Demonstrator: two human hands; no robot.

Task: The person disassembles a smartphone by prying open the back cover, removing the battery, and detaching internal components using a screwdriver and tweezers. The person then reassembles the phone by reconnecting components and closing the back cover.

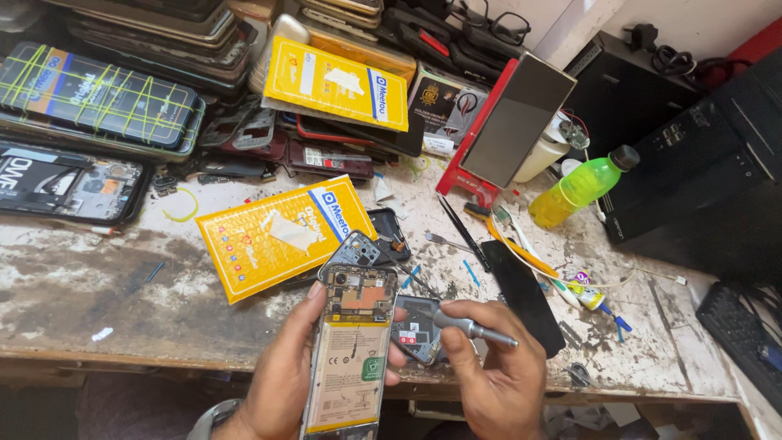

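My left hand point(281, 375) holds an opened phone point(350, 350) upright over the table's front edge, its back cover off, showing a pale battery and the circuit board on top. My right hand point(497, 375) grips a thin metal screwdriver point(472, 327), its tip pointing left toward the phone's upper right side. Under both hands a dark phone part point(415, 326) lies on the worn table point(98, 285). A grey back cover point(354, 248) rests just beyond the phone.
A yellow packet point(269, 236) lies left of centre, another yellow packet point(338, 81) leans on stacked phones at the back. A green bottle point(582, 186), a red stand with a grey panel point(513, 122), a black strip point(525, 297), tweezers and small tools sit at right. Black boxes point(700, 187) fill the right side.
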